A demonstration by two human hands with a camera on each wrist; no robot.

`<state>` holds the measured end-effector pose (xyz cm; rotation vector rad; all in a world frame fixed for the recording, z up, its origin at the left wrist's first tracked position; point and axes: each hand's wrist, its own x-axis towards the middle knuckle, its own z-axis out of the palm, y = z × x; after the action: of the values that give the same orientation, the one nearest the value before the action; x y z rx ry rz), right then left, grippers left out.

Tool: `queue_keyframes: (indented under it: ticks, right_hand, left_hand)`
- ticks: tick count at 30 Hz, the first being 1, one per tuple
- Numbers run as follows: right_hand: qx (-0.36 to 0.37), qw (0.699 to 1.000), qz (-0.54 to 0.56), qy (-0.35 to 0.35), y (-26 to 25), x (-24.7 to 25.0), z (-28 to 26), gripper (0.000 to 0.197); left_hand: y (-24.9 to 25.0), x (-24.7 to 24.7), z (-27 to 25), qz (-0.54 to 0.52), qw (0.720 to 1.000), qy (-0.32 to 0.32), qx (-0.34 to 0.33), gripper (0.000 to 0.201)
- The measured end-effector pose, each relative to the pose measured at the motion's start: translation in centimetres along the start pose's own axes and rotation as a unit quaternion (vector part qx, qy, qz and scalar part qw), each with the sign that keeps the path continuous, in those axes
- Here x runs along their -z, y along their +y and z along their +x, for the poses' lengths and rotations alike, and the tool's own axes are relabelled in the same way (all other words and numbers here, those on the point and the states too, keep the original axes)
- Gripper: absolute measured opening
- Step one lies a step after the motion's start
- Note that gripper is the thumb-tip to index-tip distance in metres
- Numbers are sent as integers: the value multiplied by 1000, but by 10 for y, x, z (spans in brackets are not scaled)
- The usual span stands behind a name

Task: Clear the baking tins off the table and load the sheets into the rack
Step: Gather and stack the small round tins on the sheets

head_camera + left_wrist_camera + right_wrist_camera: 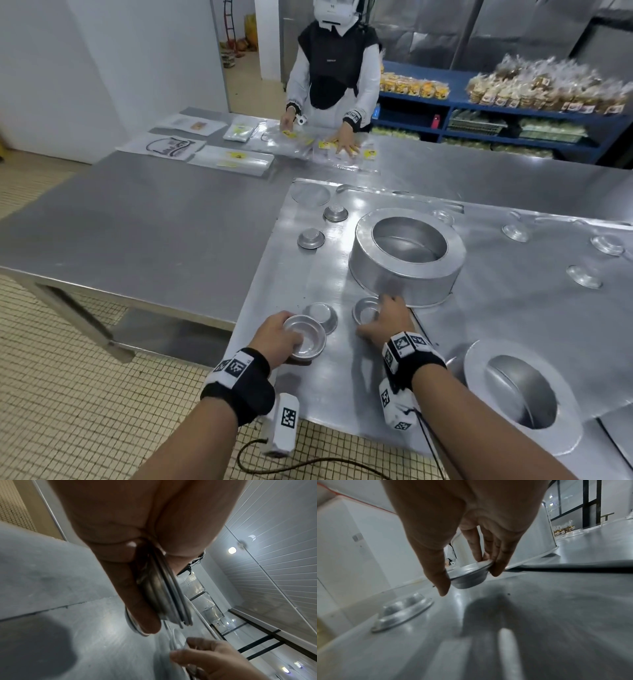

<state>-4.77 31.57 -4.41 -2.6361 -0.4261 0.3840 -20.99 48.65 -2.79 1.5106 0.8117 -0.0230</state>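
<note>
My left hand (277, 337) grips a small stack of round metal tins (305, 337) just above the near left baking sheet (274, 267); the left wrist view shows the nested tins' rims (173, 601) edge-on between thumb and fingers. My right hand (385, 320) pinches the rim of another small tin (364, 308), which the right wrist view shows upright and lifted slightly, tin (469, 577). An upturned small tin (323, 315) lies between both hands. Two more upturned small tins (311, 238) sit farther back. A large round cake tin (407, 255) stands behind my right hand.
A second large round tin (522, 394) lies at the right on another sheet with several small tins (584, 275). A person (337, 75) sorts plastic bags across the steel table (137, 219). Blue shelves (496, 116) of packaged bread stand behind.
</note>
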Motion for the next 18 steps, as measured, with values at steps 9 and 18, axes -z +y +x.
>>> queue_keyframes:
  ticks: [9, 18]
  right_hand:
    - [214, 967, 133, 26, -43, 5, -20, 84]
    - [317, 939, 134, -31, -79, -3, -32, 83]
  left_hand:
    - [11, 11, 13, -80, 996, -15, 24, 39]
    - [21, 23, 20, -92, 995, -36, -6, 39]
